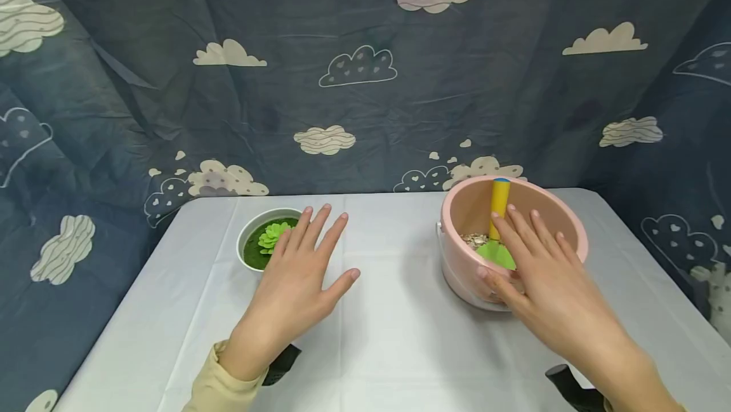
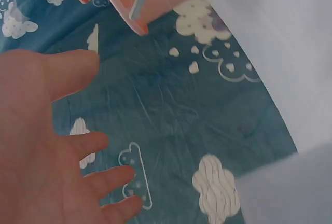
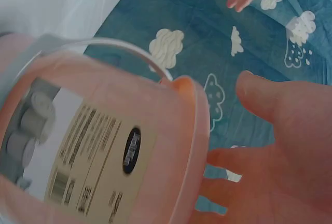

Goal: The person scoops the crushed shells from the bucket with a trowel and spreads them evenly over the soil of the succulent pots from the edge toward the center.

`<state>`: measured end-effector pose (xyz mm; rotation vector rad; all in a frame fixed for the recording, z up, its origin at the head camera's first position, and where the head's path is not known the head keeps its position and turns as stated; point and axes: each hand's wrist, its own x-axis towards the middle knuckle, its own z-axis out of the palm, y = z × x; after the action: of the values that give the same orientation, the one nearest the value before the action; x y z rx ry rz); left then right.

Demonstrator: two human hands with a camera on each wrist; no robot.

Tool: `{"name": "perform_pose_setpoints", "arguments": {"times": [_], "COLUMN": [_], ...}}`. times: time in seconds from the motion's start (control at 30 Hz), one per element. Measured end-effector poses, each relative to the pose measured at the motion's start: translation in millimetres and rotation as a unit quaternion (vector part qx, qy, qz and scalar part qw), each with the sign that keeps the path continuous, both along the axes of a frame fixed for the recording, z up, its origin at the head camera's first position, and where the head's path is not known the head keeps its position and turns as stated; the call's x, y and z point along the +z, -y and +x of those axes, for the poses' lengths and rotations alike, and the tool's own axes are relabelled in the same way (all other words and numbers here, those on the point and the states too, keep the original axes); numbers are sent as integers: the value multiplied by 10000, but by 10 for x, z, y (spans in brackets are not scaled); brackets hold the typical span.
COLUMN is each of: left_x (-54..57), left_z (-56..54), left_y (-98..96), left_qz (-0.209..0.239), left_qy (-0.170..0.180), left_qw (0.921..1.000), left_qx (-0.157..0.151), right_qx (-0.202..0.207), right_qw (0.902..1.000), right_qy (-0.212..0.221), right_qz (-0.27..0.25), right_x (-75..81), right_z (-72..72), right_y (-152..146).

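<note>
My left hand hovers with its fingers spread, its fingertips overlapping a small white pot in the head view. Inside that pot a bright green succulent-like plant sits on dark green filling. Above the near right side of a pink bucket, my right hand is held flat with its fingers extended. A yellow handle with a blue tip stands up in the bucket, with a green blade-like piece at its foot. Pebbly bits lie beside it. Neither hand holds anything.
A white cloth covers the table. Dark curtains with cloud prints hang behind it and at both sides. In the right wrist view the bucket shows a printed label and a pale carrying handle.
</note>
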<state>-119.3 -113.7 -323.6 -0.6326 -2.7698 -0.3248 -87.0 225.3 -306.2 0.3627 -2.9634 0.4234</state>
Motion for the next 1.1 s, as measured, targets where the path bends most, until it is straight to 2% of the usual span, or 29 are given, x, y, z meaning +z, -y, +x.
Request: {"name": "perform_pose_setpoints", "arguments": {"times": [0.17, 0.33, 0.43, 0.6, 0.7, 0.87, 1.0, 1.1], "left_x": [-21, -87, -130, -202, -253, -344, -407, -438], "left_z": [-52, -130, -175, -237, -277, -368, -431, -480], "left_y": [-135, -268, -356, -490, -548, -646, -710, -751], "left_qz": [408, 926, 1104, 1347, 1670, 2422, 2856, 3141], "left_qy": [-177, -171, 40, 710, 1055, 1606, 1898, 2007], "left_qw": [9985, 9938, 9909, 9822, 9722, 9448, 9259, 9142], "left_qx": [-309, -595, -770, -1098, -1259, -1512, -1585, -1591], "right_qx": [36, 155, 337, 413, 286, -35, -26, 7], "right_qw": [9996, 9982, 9952, 9877, 9867, 9864, 9712, 9584], "right_qy": [-257, -558, -862, -1321, -1298, -755, -44, 374], "right_qz": [-73, -123, -333, -721, -931, -1461, -2381, -2831], "right_x": [10, 21, 19, -2, 1, 48, 87, 93], "right_z": [-14, -79, -145, -247, -285, -330, -363, -399], "right_y": [-100, -176, -212, -258, -268, -271, -304, -347]}}
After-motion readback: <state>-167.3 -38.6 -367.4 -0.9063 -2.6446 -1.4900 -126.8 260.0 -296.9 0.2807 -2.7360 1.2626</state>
